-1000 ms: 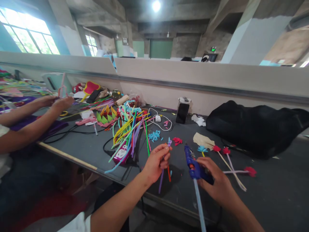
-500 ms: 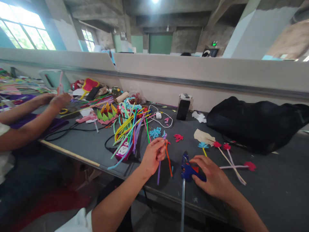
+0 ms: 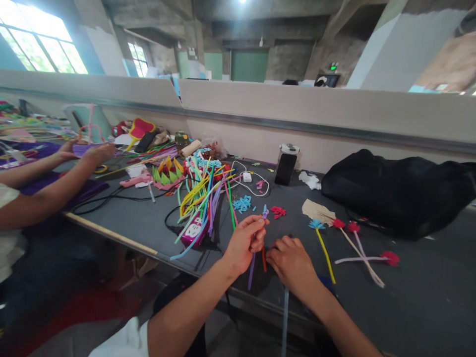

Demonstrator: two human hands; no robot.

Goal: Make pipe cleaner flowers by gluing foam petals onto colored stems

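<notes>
My left hand (image 3: 247,240) is closed in a pinch around a purple pipe cleaner (image 3: 252,271). A small blue and lilac tip (image 3: 265,212) shows above its fingers. Just below them lies an orange pipe cleaner (image 3: 264,259). My right hand (image 3: 292,260) is low at the tabletop beside the orange piece, its fingers curled together; what they hold, if anything, is hidden. Under the right wrist a blue glue gun (image 3: 326,282) is mostly covered, and its clear glue stick (image 3: 285,317) sticks out over the table edge. Ahead lie blue petal pieces (image 3: 242,204) and red ones (image 3: 277,212).
To the right are a blue flower on a yellow stem (image 3: 326,255), several red flowers (image 3: 390,258) and a black bag (image 3: 394,193). A phone (image 3: 285,169) stands behind. At left are piled pipe cleaners (image 3: 206,193), a purple power strip (image 3: 194,230) and a co-worker's hands (image 3: 97,153).
My right hand has let go of the glue gun and moved left to the tabletop by the orange pipe cleaner. My left hand still pinches the purple pipe cleaner.
</notes>
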